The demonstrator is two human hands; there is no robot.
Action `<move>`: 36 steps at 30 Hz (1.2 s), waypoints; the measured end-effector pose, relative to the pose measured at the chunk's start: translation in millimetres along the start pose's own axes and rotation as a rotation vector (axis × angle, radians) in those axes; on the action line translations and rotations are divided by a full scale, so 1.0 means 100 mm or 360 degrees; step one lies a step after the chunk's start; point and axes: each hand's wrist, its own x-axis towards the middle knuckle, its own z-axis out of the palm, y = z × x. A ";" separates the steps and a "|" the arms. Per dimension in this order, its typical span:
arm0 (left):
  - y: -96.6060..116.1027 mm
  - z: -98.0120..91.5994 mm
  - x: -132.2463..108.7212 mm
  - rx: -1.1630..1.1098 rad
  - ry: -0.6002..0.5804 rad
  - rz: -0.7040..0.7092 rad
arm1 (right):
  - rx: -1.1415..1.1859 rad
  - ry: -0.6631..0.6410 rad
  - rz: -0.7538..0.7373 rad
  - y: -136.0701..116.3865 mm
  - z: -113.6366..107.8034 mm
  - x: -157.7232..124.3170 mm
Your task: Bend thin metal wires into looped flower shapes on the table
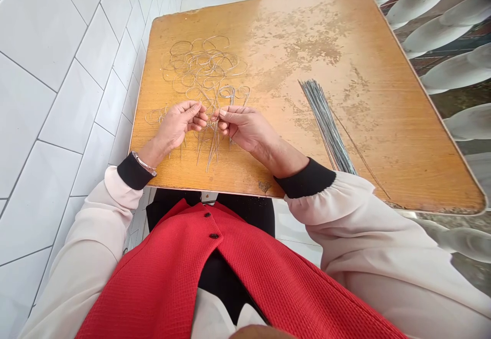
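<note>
One thin wire (217,96) is pinched in my right fingers (230,116); my left fingers (193,114) curl just beside them, and I cannot tell whether they grip it too. Looped wires (209,64) lie beyond both on the counter (402,109), and a bundle of straight wires (330,129) rests to the right.

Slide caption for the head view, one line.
Left hand and right hand close together over looped wires on worn table; straight wire bundle at right.
</note>
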 end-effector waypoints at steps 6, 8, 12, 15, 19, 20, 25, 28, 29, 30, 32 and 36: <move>0.01 0.00 -0.01 -0.0010 0.0005 -0.0002 | 0.0025 0.0031 0.0028 -0.01 0.00 -0.01; 0.02 -0.01 -0.01 0.0036 0.0075 0.0025 | 0.0004 0.0037 0.0074 -0.02 -0.01 -0.01; 0.02 -0.02 0.01 0.0152 0.0161 0.0019 | -0.0080 0.0049 0.0099 -0.01 -0.02 -0.01; 0.02 -0.02 0.01 0.0202 0.0193 0.0014 | -0.0162 0.0055 0.0054 0.01 -0.03 -0.01; 0.01 -0.02 0.02 0.0199 0.0219 0.0022 | -0.0189 0.0028 0.0024 0.02 -0.03 -0.01; 0.01 -0.02 0.03 0.0188 0.0216 0.0022 | -0.0182 0.0014 0.0026 0.02 -0.03 -0.01; 0.01 -0.01 0.02 0.0145 0.0220 0.0024 | -0.0116 -0.0040 0.0057 0.01 -0.03 -0.01; 0.00 -0.01 0.02 0.0170 0.0245 0.0036 | -0.0055 -0.0073 0.0072 0.00 -0.04 0.00; 0.00 -0.01 0.02 0.0189 0.0256 0.0041 | -0.0039 -0.0080 0.0075 0.00 -0.04 0.00; 0.00 0.00 0.02 0.0212 0.0267 0.0049 | -0.0032 -0.0085 0.0076 0.00 -0.04 -0.01; -0.01 0.01 0.02 0.0265 0.0286 0.0081 | -0.0046 -0.0084 0.0063 -0.01 -0.03 -0.02; -0.04 0.01 0.02 0.0438 0.0341 0.0198 | -0.0068 -0.0102 0.0039 -0.01 0.00 -0.04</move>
